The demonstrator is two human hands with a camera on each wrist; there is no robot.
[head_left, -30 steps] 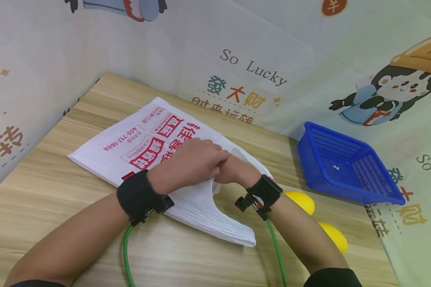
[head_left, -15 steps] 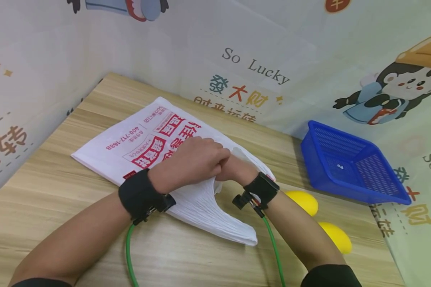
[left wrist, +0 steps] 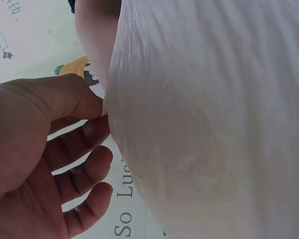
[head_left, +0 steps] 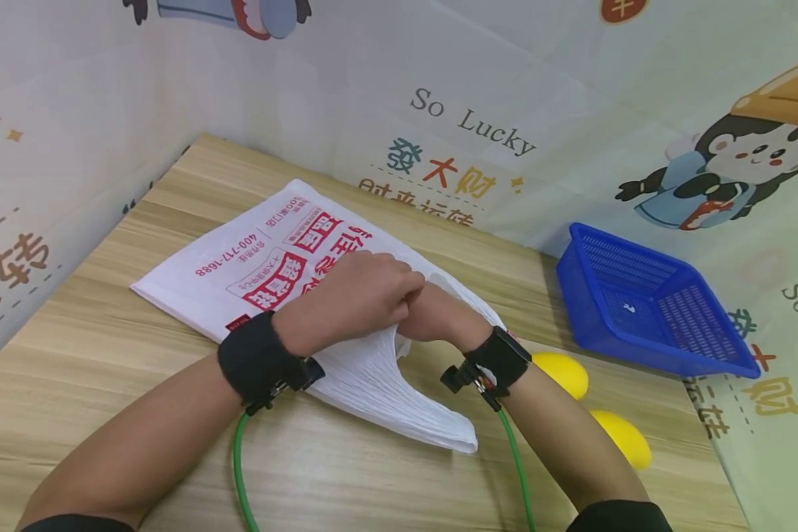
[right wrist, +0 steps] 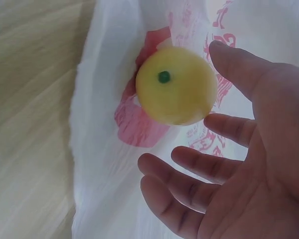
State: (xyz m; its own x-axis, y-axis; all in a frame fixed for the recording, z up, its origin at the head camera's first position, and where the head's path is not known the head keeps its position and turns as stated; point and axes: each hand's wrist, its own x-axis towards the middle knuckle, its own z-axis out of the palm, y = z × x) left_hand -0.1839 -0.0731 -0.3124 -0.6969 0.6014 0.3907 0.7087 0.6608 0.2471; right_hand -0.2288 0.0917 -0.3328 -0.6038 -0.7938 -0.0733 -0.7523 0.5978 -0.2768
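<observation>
In the head view, a white plastic bag [head_left: 392,399] with red print lies on the wooden table. My left hand [head_left: 352,303] pinches the edge of the bag between thumb and forefinger; the other fingers are loosely bent in the left wrist view. My right hand [right wrist: 259,154] reaches into the bag's mouth, its fingers hidden behind the left hand in the head view. In the right wrist view it is spread beside a yellow, lemon-like fruit [right wrist: 182,94] with a green stem spot. That fruit rests against the white plastic, with thumb and forefinger tips right at its side.
Two more yellow fruits [head_left: 561,373] lie on the table by the right forearm, partly covered by it. A blue perforated basket [head_left: 658,303] stands at the back right. Printed cloth [head_left: 306,96] hangs behind the table, and green cables [head_left: 239,473] run from both wristbands.
The right wrist has shifted slightly to the right over the last half second. The left hand keeps its pinch on the bag, which has hardly moved.
</observation>
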